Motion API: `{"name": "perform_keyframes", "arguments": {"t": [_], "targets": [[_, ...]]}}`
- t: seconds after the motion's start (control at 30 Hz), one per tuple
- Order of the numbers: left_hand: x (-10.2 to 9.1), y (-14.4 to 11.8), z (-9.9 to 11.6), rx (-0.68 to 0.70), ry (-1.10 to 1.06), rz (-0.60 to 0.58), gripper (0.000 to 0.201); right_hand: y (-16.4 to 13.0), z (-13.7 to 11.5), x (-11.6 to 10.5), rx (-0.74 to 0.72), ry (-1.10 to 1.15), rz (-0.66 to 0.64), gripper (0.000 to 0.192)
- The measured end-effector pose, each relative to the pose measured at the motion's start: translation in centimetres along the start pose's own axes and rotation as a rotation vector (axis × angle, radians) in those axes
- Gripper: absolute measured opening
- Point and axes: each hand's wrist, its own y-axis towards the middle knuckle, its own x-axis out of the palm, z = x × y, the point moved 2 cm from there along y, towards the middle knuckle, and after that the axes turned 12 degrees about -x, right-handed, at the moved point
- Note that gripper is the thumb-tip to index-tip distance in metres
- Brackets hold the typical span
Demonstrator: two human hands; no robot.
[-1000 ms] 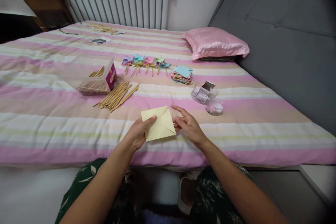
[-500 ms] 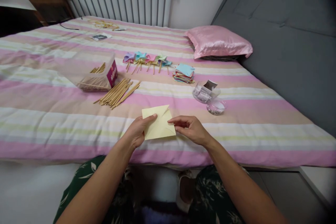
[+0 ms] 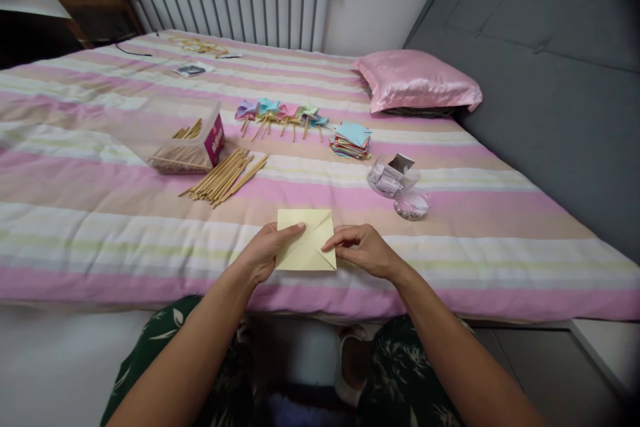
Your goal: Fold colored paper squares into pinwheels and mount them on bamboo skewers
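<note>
A square of pale yellow paper [image 3: 304,250], with slits running in from its right corners, is held above the near side of the bed. My left hand [image 3: 267,250] grips its left edge, thumb on top and fingers underneath. My right hand [image 3: 363,248] pinches the right edge between the two slits. Beyond the paper lie a loose bundle of thin wooden sticks [image 3: 227,177], finished paper pinwheels [image 3: 283,110] on sticks, and a stack of coloured paper squares [image 3: 351,140].
A clear plastic box [image 3: 187,147] of sticks stands at the left. Two small clear containers, one with packets [image 3: 393,177] and one with small pieces [image 3: 411,205], sit to the right. A pink pillow [image 3: 420,80] lies near the grey headboard [image 3: 540,93] on the striped bedspread [image 3: 475,253].
The yellow paper has turned slightly so that its edges lie level, and it has shifted a little to the right. My right fingers have closed on its right edge.
</note>
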Motion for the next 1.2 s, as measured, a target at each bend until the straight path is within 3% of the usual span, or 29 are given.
{"name": "perform_keyframes", "arguments": {"t": [0.23,0.5,0.83,1.0,1.2], "targets": [[0.1,-0.2,0.2,0.067,-0.019,-0.003,0.028,0.0,0.2,-0.1,0.031,-0.052,0.037,0.027],[0.1,-0.1,0.2,0.071,-0.078,0.007,0.032,0.0,0.7,0.7,0.035,0.131,0.072,0.047],[-0.2,0.2,0.3,0.117,-0.095,0.032,0.034,-0.1,-0.4,0.2,-0.243,-0.404,0.107,0.059],[-0.2,0.2,0.3,0.141,-0.092,0.073,0.035,-0.1,-0.9,0.4,-0.372,-0.45,0.126,0.038],[-0.2,0.1,0.1,0.161,-0.071,0.061,0.037,0.0,-1.0,0.6,-0.415,-0.459,0.119,0.02]]}}
